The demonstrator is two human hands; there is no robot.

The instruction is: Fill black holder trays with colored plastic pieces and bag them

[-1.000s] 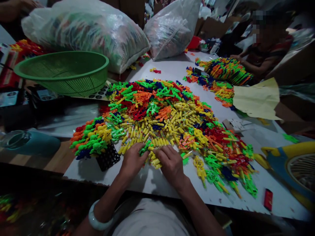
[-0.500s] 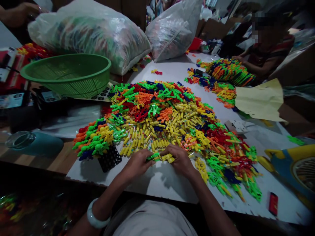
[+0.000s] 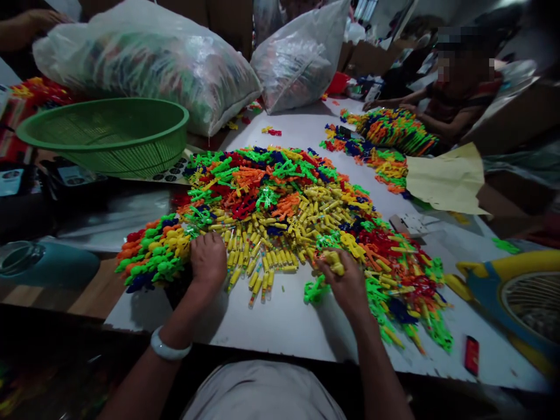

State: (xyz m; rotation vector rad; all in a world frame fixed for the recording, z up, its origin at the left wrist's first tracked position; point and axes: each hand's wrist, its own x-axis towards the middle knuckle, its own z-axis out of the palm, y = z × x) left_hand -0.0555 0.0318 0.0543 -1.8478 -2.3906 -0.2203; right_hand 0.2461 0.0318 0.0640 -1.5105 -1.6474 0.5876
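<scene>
A wide heap of small plastic toy pieces (image 3: 284, 198) in yellow, green, orange, red and blue covers the white table (image 3: 280, 321). My left hand (image 3: 209, 259) rests closed, knuckles up, against a stack of assembled pieces (image 3: 151, 254) standing in a black rack at the left; what its fingers hold is hidden. My right hand (image 3: 345, 280) is curled round a yellow piece (image 3: 333, 261) at the heap's near edge. A loose green piece (image 3: 315, 290) lies just left of that hand.
A green basket (image 3: 105, 131) and two big clear bags (image 3: 144, 58) of pieces stand at the back left. Another person (image 3: 455, 93) sits at the far right by their own pile (image 3: 394, 131). Yellow paper (image 3: 446, 178), a red lighter (image 3: 471, 354) and a teal bottle (image 3: 48, 265) lie about.
My hands were together on a green and yellow piece; they have parted. The left went to the stack at the left, the right moved right and took a yellow piece.
</scene>
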